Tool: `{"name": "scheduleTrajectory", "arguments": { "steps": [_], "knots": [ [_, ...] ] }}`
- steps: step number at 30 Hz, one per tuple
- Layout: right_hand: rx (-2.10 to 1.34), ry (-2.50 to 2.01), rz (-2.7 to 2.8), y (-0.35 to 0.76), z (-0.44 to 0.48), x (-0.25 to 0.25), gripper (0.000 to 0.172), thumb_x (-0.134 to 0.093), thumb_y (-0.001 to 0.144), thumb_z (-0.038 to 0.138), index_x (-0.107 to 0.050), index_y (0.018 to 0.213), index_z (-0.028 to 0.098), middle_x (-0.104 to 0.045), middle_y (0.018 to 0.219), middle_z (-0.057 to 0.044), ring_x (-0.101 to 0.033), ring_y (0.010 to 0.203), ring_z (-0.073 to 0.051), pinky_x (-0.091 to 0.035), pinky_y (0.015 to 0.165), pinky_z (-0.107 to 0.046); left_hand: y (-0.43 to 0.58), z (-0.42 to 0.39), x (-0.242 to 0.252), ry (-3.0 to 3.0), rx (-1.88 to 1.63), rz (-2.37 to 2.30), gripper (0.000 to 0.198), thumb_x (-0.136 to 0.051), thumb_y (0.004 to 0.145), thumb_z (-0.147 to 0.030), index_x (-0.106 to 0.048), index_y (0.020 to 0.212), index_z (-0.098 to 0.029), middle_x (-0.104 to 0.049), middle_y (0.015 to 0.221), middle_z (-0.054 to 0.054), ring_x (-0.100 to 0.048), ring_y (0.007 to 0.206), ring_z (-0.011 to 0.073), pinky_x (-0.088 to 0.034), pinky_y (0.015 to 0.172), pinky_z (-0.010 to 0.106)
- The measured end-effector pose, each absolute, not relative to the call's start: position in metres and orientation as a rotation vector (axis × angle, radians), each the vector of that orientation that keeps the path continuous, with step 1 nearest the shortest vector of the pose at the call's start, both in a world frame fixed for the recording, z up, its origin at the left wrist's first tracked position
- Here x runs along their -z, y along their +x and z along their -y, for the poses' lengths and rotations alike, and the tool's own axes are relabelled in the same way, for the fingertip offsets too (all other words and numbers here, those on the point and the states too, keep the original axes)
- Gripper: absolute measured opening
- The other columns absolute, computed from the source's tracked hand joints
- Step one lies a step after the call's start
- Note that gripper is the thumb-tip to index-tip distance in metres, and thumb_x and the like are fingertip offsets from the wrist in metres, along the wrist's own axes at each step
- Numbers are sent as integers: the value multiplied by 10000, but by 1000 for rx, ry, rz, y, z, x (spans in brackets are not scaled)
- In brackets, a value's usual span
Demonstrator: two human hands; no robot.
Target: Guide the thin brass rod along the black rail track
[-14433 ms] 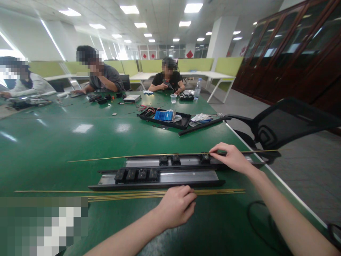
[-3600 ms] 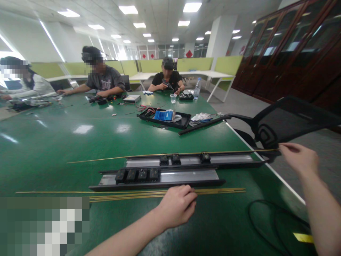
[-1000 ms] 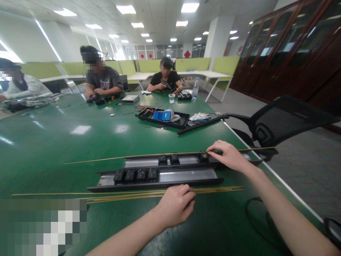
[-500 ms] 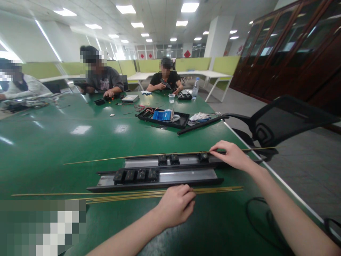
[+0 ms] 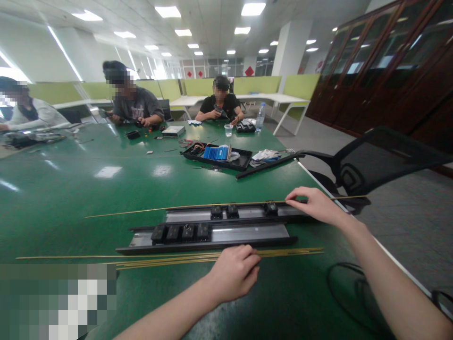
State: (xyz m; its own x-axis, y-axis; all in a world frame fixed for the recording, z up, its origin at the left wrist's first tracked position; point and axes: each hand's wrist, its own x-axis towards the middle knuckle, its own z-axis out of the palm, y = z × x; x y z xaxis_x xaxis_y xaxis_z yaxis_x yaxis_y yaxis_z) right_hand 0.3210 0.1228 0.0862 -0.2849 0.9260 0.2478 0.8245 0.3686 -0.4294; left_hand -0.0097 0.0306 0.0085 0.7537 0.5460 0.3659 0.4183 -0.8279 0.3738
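Observation:
Pinched in the fingertips of my right hand (image 5: pixel 313 205) is a long thin brass-coloured rod (image 5: pixel 134 212), which runs along the far edge of the back black channel rail (image 5: pixel 247 212). Several black blocks (image 5: pixel 232 211) sit in that rail. Parallel and nearer me lies a front channel rail (image 5: pixel 247 232), with a row of black blocks (image 5: pixel 188 231) in its left part. My left hand (image 5: pixel 235 274) rests with curled fingers over a bundle of brass-coloured rods (image 5: pixel 166 262) on the table; its fingertips are partly hidden.
On the green table (image 5: pixel 141 184) stand a black tray (image 5: pixel 244 160) with a blue finned part (image 5: pixel 215 152), gloves (image 5: pixel 265 157) and a bottle (image 5: pixel 260 117). A black chair (image 5: pixel 375 160) is at the right edge. A cable (image 5: pixel 332 293) lies nearer me. Other people sit across the table.
My right hand has slid a little to the right along the rod, away from the rightmost block. My left hand stays put. A person across the table has drawn a hand back.

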Motion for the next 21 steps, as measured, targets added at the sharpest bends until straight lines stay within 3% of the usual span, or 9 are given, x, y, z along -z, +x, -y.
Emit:
{"name": "scheduleTrajectory", "arguments": {
  "steps": [21],
  "knots": [
    [-336, -1620, 2122, 337, -118, -98, 307, -640, 819, 536, -761, 830, 254, -765, 919, -33, -694, 871, -228, -549, 831, -369, -9, -30, -10, 2669, -720, -736, 212, -512, 939, -208, -638, 1108, -184, -656, 1005, 88, -676, 916, 212, -584, 807, 327]
  ]
}}
